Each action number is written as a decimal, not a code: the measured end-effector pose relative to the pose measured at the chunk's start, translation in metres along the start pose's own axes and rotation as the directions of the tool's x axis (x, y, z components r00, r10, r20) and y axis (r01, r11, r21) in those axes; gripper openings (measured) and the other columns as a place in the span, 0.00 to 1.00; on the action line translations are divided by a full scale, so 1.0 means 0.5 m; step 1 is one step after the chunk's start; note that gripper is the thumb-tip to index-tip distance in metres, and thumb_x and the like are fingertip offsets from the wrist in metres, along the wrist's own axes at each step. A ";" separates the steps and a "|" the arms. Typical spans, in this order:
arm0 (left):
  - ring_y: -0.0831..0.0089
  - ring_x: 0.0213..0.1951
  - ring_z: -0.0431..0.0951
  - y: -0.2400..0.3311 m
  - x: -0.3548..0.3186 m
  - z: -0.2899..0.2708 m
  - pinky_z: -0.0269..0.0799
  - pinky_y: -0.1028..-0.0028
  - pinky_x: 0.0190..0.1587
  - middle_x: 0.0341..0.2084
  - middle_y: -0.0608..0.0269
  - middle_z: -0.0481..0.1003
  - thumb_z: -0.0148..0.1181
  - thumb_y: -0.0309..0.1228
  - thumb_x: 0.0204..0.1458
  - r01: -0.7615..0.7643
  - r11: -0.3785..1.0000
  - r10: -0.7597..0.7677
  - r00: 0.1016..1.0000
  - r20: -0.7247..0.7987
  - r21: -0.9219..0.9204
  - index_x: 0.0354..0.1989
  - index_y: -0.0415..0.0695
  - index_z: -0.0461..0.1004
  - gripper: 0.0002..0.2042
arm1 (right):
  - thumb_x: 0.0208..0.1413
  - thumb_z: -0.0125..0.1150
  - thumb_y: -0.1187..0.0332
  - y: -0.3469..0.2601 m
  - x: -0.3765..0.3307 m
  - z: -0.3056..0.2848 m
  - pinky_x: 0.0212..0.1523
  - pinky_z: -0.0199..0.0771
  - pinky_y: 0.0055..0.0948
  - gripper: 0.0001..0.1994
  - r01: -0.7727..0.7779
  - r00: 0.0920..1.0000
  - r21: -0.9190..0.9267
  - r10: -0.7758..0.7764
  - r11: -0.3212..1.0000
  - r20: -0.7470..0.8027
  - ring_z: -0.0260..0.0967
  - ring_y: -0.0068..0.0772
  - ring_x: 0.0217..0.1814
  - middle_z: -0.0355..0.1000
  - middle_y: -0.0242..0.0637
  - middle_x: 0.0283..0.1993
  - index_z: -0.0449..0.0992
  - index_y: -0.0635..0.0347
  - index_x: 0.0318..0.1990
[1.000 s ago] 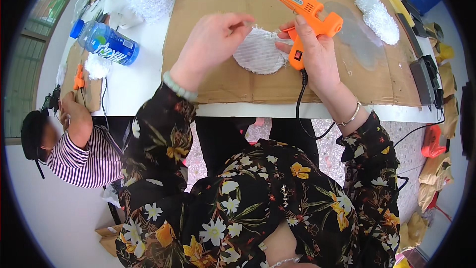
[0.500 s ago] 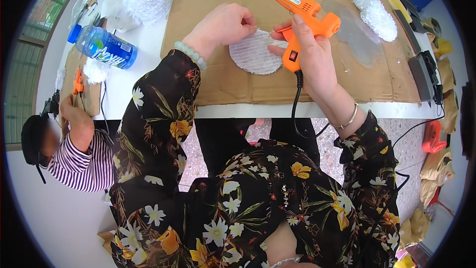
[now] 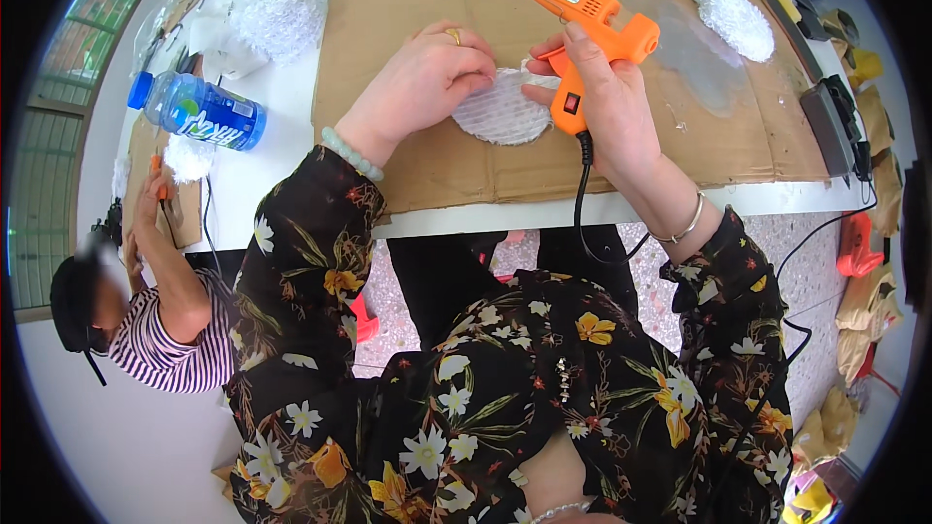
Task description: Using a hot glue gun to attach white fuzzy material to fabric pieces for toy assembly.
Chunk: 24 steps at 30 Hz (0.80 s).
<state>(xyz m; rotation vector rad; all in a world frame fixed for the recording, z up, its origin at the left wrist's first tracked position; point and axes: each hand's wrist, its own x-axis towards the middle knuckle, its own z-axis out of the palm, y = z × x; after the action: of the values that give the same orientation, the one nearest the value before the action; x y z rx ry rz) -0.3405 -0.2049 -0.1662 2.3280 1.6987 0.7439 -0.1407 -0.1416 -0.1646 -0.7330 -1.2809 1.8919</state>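
Note:
My right hand (image 3: 607, 102) grips an orange hot glue gun (image 3: 592, 34) by its handle, nozzle pointing up and left, its black cord hanging over the table edge. My left hand (image 3: 427, 78) presses down on a white round mesh piece (image 3: 505, 116) lying on a brown cardboard sheet (image 3: 437, 165). The left hand's fingers curl over the piece's left edge. The two hands nearly touch above the piece.
A blue water bottle (image 3: 199, 112) lies on the white table (image 3: 282, 184) at the left, near white fluffy pieces (image 3: 277, 15). Another white mesh piece (image 3: 728, 10) sits at the upper right. A person in a striped shirt (image 3: 170, 354) sits at the left with an orange tool.
My left hand has slid right onto the mesh piece and curled its fingers. The glue gun has tilted a little and stayed over the piece.

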 end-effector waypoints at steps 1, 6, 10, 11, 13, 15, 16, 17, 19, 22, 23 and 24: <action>0.64 0.39 0.74 0.001 0.003 0.005 0.61 0.60 0.55 0.30 0.64 0.76 0.60 0.30 0.45 -0.007 1.000 0.007 1.000 0.002 -0.006 0.28 0.43 0.76 0.05 | 0.62 0.49 0.56 0.002 0.001 -0.006 0.42 0.80 0.37 0.18 -0.005 1.000 -0.010 0.005 1.000 -0.004 0.71 0.31 0.44 0.69 0.39 0.40 0.68 0.66 0.45; 0.59 0.44 0.73 0.044 -0.001 -0.006 0.62 0.60 0.53 0.29 0.61 0.75 0.61 0.34 0.46 -0.095 0.978 0.100 0.995 -0.016 0.186 0.31 0.41 0.76 0.09 | 0.62 0.49 0.56 -0.005 -0.002 0.000 0.42 0.80 0.37 0.18 -0.010 1.000 0.030 0.011 1.000 -0.009 0.70 0.31 0.44 0.69 0.40 0.40 0.68 0.66 0.44; 0.56 0.44 0.72 0.063 0.003 0.010 0.63 0.59 0.52 0.30 0.59 0.75 0.60 0.38 0.48 -0.053 0.980 0.057 0.998 -0.018 0.190 0.36 0.41 0.76 0.13 | 0.62 0.49 0.57 -0.005 0.001 -0.007 0.42 0.80 0.36 0.18 -0.020 1.000 0.053 0.020 0.998 -0.007 0.70 0.31 0.44 0.69 0.41 0.40 0.69 0.67 0.42; 0.56 0.44 0.72 0.063 0.003 0.017 0.63 0.58 0.52 0.32 0.58 0.75 0.60 0.39 0.48 0.004 0.982 0.004 0.999 -0.038 0.187 0.38 0.42 0.76 0.15 | 0.62 0.49 0.57 -0.004 0.001 -0.009 0.42 0.80 0.36 0.18 -0.019 1.000 0.053 0.020 0.998 -0.009 0.70 0.31 0.44 0.69 0.41 0.40 0.69 0.67 0.42; 0.56 0.45 0.71 0.063 0.004 0.023 0.63 0.57 0.51 0.34 0.58 0.74 0.59 0.41 0.49 0.058 0.981 -0.048 0.997 -0.056 0.183 0.41 0.42 0.76 0.16 | 0.62 0.49 0.57 -0.004 0.002 -0.012 0.41 0.80 0.35 0.17 -0.012 1.000 0.034 0.013 0.999 -0.020 0.70 0.31 0.44 0.69 0.41 0.40 0.69 0.67 0.41; 0.55 0.45 0.70 0.065 0.002 0.025 0.63 0.56 0.51 0.37 0.58 0.73 0.59 0.41 0.49 0.070 0.980 -0.072 0.997 0.004 0.184 0.42 0.43 0.76 0.17 | 0.62 0.49 0.57 -0.005 0.002 -0.012 0.42 0.80 0.35 0.17 -0.017 1.000 0.033 0.018 0.999 -0.022 0.70 0.31 0.44 0.69 0.41 0.40 0.69 0.67 0.41; 0.55 0.45 0.70 0.066 0.001 0.025 0.63 0.56 0.51 0.37 0.58 0.73 0.59 0.41 0.49 0.069 0.981 -0.072 0.997 0.005 0.183 0.42 0.43 0.76 0.17 | 0.62 0.49 0.57 -0.005 0.003 -0.012 0.42 0.80 0.34 0.17 -0.022 1.000 0.031 0.023 0.999 -0.021 0.70 0.30 0.44 0.69 0.41 0.40 0.69 0.67 0.41; 0.56 0.45 0.70 0.067 -0.002 0.025 0.63 0.55 0.51 0.38 0.58 0.72 0.60 0.41 0.48 0.074 0.981 -0.077 0.997 0.007 0.179 0.42 0.43 0.76 0.17 | 0.62 0.49 0.57 -0.003 0.005 -0.014 0.42 0.80 0.34 0.17 -0.023 0.999 0.031 0.024 0.999 -0.022 0.70 0.30 0.44 0.69 0.41 0.40 0.69 0.67 0.41; 0.56 0.46 0.69 0.074 -0.009 0.020 0.62 0.55 0.51 0.38 0.59 0.72 0.60 0.41 0.48 0.083 0.980 -0.086 0.996 0.009 0.181 0.42 0.43 0.76 0.17 | 0.62 0.49 0.57 -0.001 0.006 -0.015 0.42 0.80 0.34 0.17 -0.015 1.000 0.008 0.015 1.000 0.004 0.70 0.30 0.44 0.69 0.40 0.40 0.69 0.67 0.41; 0.57 0.46 0.69 0.091 -0.015 0.017 0.62 0.54 0.51 0.38 0.61 0.72 0.61 0.41 0.47 0.037 0.960 -0.036 0.999 -0.010 0.278 0.41 0.44 0.76 0.17 | 0.62 0.49 0.57 -0.009 0.002 -0.013 0.42 0.80 0.34 0.18 -0.024 1.000 0.020 0.024 1.000 0.006 0.70 0.29 0.44 0.69 0.40 0.40 0.69 0.67 0.41; 0.58 0.47 0.69 0.094 -0.011 0.025 0.62 0.55 0.51 0.38 0.60 0.73 0.61 0.42 0.47 0.009 0.947 -0.002 1.000 -0.023 0.320 0.41 0.43 0.76 0.17 | 0.62 0.49 0.57 -0.006 0.005 -0.019 0.42 0.80 0.34 0.18 -0.024 1.000 0.015 0.024 1.000 -0.006 0.70 0.29 0.44 0.69 0.40 0.40 0.69 0.67 0.41; 0.59 0.47 0.69 0.096 -0.006 0.032 0.62 0.56 0.52 0.38 0.60 0.73 0.61 0.42 0.47 -0.018 0.932 0.033 0.999 -0.034 0.363 0.40 0.42 0.76 0.17 | 0.62 0.49 0.57 -0.003 0.007 -0.025 0.42 0.80 0.34 0.18 -0.023 1.000 0.005 0.023 1.000 -0.019 0.70 0.29 0.44 0.69 0.40 0.40 0.69 0.67 0.41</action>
<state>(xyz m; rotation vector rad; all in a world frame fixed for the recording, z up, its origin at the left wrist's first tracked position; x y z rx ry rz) -0.2930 -0.2216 -0.1614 2.5901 1.9714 0.5169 -0.1326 -0.1319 -0.1674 -0.7648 -1.2604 1.9009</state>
